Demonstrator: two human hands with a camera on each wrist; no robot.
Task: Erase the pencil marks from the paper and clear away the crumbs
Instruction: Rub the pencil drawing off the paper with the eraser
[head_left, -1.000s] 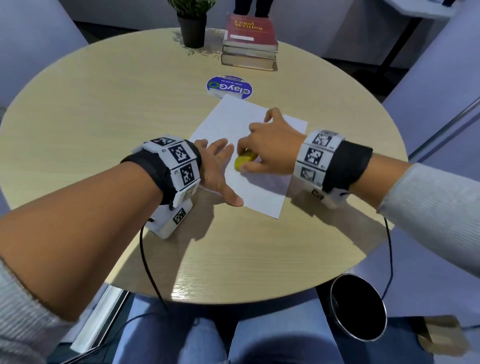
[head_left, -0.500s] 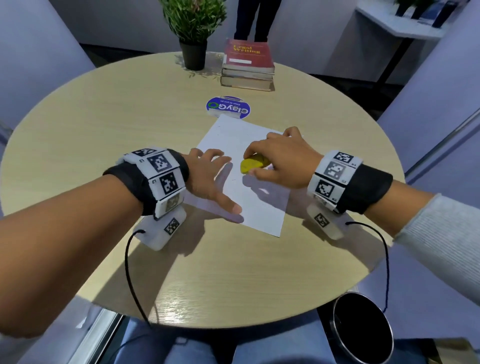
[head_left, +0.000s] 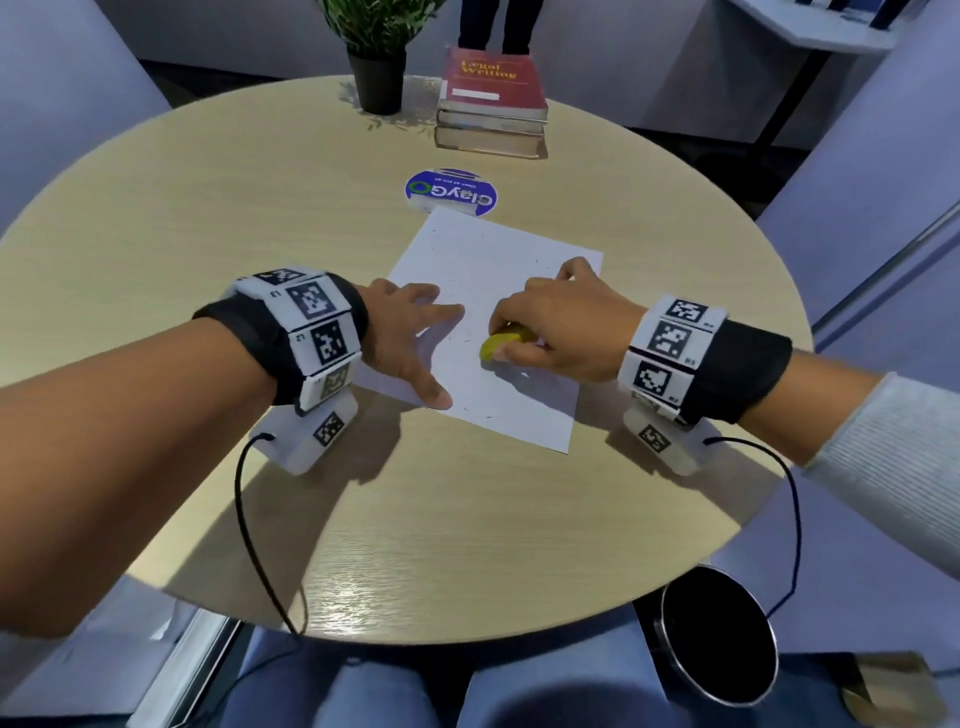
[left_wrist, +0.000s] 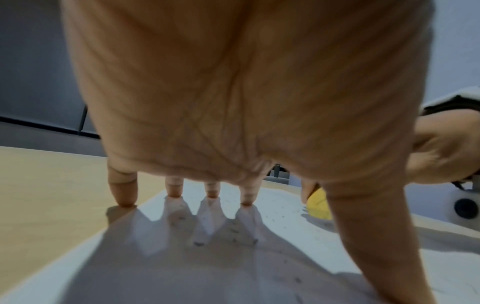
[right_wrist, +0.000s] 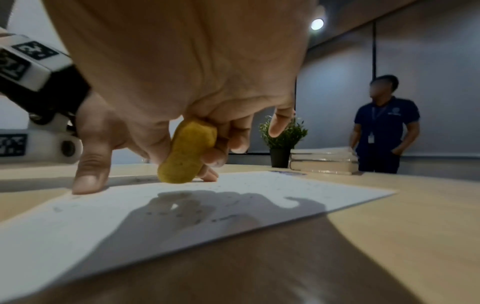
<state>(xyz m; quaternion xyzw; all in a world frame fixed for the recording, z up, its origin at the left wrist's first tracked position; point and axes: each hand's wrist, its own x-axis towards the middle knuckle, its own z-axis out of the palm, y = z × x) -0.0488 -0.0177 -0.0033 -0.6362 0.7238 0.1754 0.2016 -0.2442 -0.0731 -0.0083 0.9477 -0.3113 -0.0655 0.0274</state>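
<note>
The right hand pinches a yellow eraser in curled fingers, its lower end on the white paper; the left hand presses the sheet's left edge with spread, straight fingers; dark crumbs dot the paper on the round tabletop.

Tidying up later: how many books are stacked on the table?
3, in one stack at the table's far edge, right of the potted plant: a red one on top, two more beneath it. None seem hidden.
</note>
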